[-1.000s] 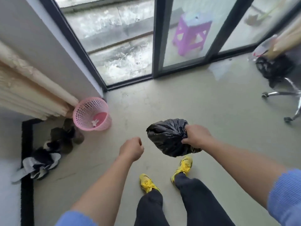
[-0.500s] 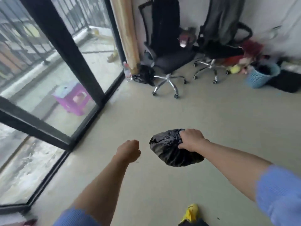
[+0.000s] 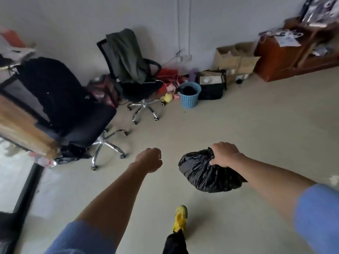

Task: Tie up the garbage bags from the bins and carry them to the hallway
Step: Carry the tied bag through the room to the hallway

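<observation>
A small black garbage bag hangs above the floor in front of me, bunched at its top. My right hand grips that gathered top. My left hand is held out beside it with fingers curled into a fist and nothing in it, a short gap away from the bag. By the far wall stands a blue basket bin lined with a dark bag.
Two black office chairs stand at the left and middle, one draped with a grey-green garment. Cardboard boxes, a dark bag and a brown wooden cabinet line the far wall. A glass door frame runs along the left. My yellow shoe steps forward.
My view has swung right, away from the glass doors and pink bin toward the chairs and the blue bin. Both hands keep their pose, the right still holding the bag.
</observation>
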